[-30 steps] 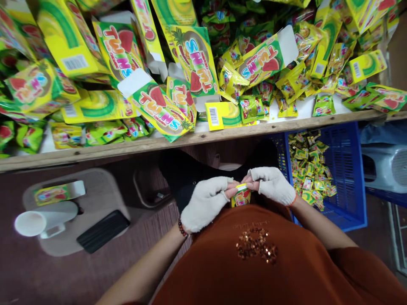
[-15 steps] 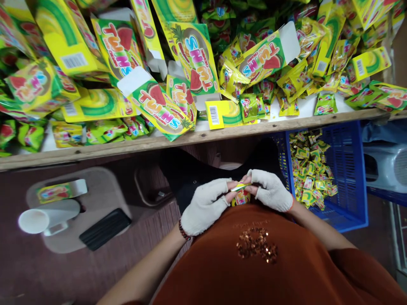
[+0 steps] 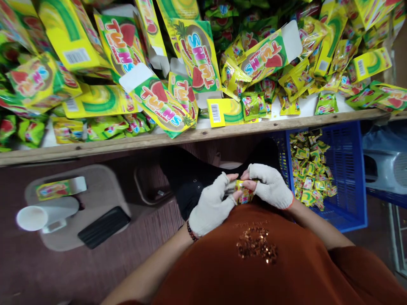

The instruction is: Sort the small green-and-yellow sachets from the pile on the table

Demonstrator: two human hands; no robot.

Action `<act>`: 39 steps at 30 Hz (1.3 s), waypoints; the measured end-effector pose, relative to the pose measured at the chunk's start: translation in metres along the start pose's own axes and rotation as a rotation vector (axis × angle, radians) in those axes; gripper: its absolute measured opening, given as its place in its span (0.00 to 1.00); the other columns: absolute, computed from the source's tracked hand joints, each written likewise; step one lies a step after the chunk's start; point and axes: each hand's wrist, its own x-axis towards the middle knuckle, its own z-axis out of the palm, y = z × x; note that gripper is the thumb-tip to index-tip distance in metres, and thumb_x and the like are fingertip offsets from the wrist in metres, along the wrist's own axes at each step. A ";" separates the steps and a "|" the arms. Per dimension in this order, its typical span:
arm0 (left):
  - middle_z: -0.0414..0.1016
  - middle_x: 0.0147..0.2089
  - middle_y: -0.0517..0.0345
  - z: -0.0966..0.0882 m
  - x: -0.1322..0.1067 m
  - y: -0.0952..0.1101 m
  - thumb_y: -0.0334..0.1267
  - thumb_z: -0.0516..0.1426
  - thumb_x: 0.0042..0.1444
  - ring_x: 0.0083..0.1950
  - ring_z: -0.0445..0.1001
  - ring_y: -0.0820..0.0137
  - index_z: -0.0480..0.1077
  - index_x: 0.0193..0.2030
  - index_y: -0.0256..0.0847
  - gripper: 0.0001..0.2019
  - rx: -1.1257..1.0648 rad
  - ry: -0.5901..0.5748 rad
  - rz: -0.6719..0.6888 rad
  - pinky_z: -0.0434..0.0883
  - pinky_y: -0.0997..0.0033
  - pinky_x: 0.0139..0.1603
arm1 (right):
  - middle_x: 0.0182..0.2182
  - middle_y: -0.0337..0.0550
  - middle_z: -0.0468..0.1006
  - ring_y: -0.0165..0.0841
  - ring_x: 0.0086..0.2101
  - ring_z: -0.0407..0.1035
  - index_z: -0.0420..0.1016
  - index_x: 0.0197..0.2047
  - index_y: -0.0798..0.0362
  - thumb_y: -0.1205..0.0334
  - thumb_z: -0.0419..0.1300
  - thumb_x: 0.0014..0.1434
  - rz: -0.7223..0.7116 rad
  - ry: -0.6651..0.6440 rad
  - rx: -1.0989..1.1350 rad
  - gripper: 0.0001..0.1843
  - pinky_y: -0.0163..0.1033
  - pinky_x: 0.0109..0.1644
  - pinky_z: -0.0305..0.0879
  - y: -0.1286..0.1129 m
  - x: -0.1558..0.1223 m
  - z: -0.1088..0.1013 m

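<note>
Both my hands wear white fingerless gloves and meet just in front of my orange shirt. My left hand [image 3: 213, 204] and my right hand [image 3: 268, 185] pinch a small yellow and green candy box [image 3: 243, 191] between the fingertips. The box is partly hidden by my fingers. Above them runs a wooden-edged table [image 3: 178, 139] piled with "Twins" cartons [image 3: 160, 106] and candy sachets [image 3: 251, 106].
A blue plastic crate [image 3: 345, 178] with several small packed boxes stands at my right. At my left a stool [image 3: 98, 190] carries a white roll [image 3: 46, 214], a black phone [image 3: 103, 226] and one flat carton [image 3: 59, 188]. A white fan-like object [image 3: 386, 165] sits far right.
The white end flap seen earlier is no longer showing. My left hand has rotated and shifted slightly right and up over the box, while my right hand stayed in place.
</note>
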 end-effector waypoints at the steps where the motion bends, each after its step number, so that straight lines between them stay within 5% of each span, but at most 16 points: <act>1: 0.80 0.47 0.51 -0.001 0.001 0.003 0.42 0.59 0.60 0.44 0.81 0.66 0.67 0.59 0.40 0.21 0.059 0.004 0.024 0.78 0.66 0.45 | 0.29 0.40 0.74 0.30 0.31 0.67 0.75 0.34 0.55 0.62 0.59 0.64 -0.023 -0.034 -0.034 0.08 0.35 0.36 0.63 -0.004 0.003 -0.003; 7: 0.81 0.43 0.55 -0.006 0.004 0.011 0.39 0.57 0.61 0.40 0.80 0.69 0.66 0.61 0.41 0.21 0.197 -0.045 0.062 0.76 0.70 0.42 | 0.25 0.36 0.68 0.26 0.27 0.62 0.72 0.29 0.56 0.69 0.57 0.63 -0.066 -0.142 -0.211 0.09 0.32 0.32 0.55 -0.012 0.010 -0.015; 21: 0.81 0.49 0.50 -0.005 0.013 0.016 0.36 0.55 0.63 0.49 0.80 0.67 0.64 0.59 0.37 0.18 -0.019 -0.158 -0.002 0.77 0.68 0.50 | 0.24 0.36 0.71 0.26 0.27 0.63 0.72 0.29 0.55 0.72 0.56 0.60 -0.088 -0.224 -0.212 0.09 0.31 0.33 0.56 0.002 0.016 -0.023; 29: 0.80 0.50 0.49 -0.001 0.008 0.003 0.37 0.55 0.62 0.51 0.80 0.65 0.65 0.59 0.38 0.19 -0.062 -0.116 -0.042 0.78 0.66 0.50 | 0.27 0.37 0.71 0.28 0.28 0.61 0.70 0.30 0.54 0.74 0.54 0.57 -0.160 -0.212 -0.346 0.08 0.33 0.34 0.55 0.004 0.014 -0.015; 39: 0.81 0.49 0.52 -0.001 0.007 0.002 0.36 0.54 0.62 0.48 0.81 0.67 0.66 0.59 0.40 0.18 0.086 -0.096 0.060 0.77 0.69 0.49 | 0.24 0.34 0.64 0.27 0.26 0.56 0.63 0.25 0.53 0.74 0.54 0.55 -0.075 -0.248 -0.285 0.10 0.33 0.33 0.52 -0.005 0.021 -0.016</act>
